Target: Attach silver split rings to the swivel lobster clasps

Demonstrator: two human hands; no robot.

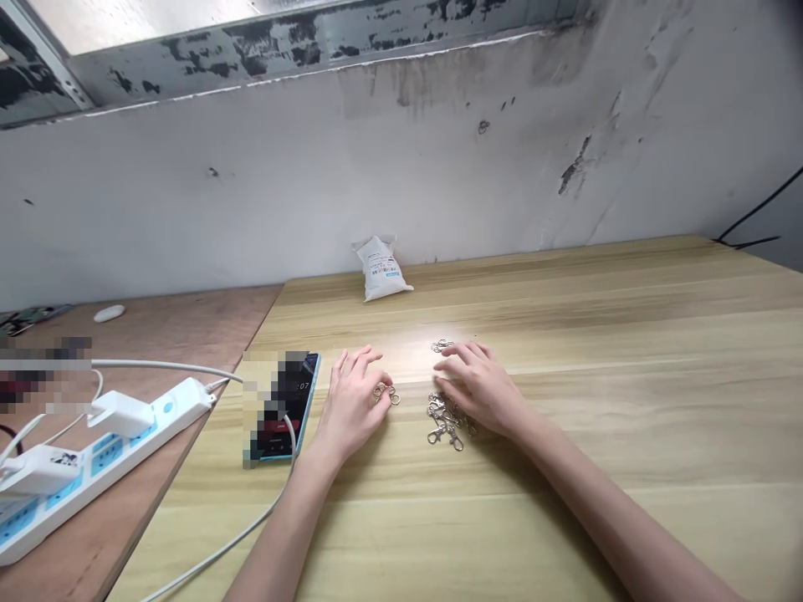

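Observation:
My left hand (356, 401) rests over the table with its fingers loosely bent and apart. Its thumb and fingertips are at a few small metal rings (395, 399), which they partly cover. To the right, my right hand (478, 386) is open, palm down, its curved fingers spread. Beneath and beside it lies a pile of silver swivel clasps (447, 422), partly hidden by the hand. Just beyond its fingertips is a small separate group of silver clasps (442, 344).
A phone (294, 410) with a white cable (260, 514) lies left of my left hand. Further left, a power strip (160, 418) holds white chargers on a brown table (181, 326). A white plastic packet (382, 272) stands at the back by the wall (282, 201).

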